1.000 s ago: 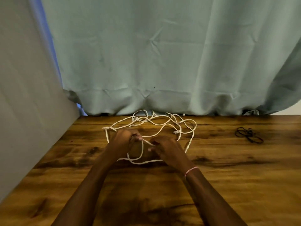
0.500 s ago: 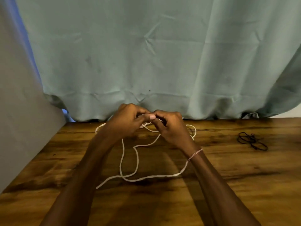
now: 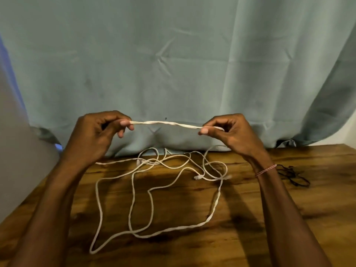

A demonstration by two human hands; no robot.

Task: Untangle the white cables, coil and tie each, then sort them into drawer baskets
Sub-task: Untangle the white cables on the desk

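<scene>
White cables lie in loose, crossing loops on the wooden table, with small connectors near the back. A twisted stretch of white cable is held taut in the air above the table's back edge. My left hand pinches its left end between thumb and fingers. My right hand pinches its right end, and the cable runs down from that hand to the tangle.
Thin black ties lie on the table at the right, just beyond my right wrist. A pale green curtain hangs behind the table. A grey wall panel borders the left side.
Both hands rose from the table and moved apart, drawing a stretch of cable tight between them. The loops on the table spread out toward me.
</scene>
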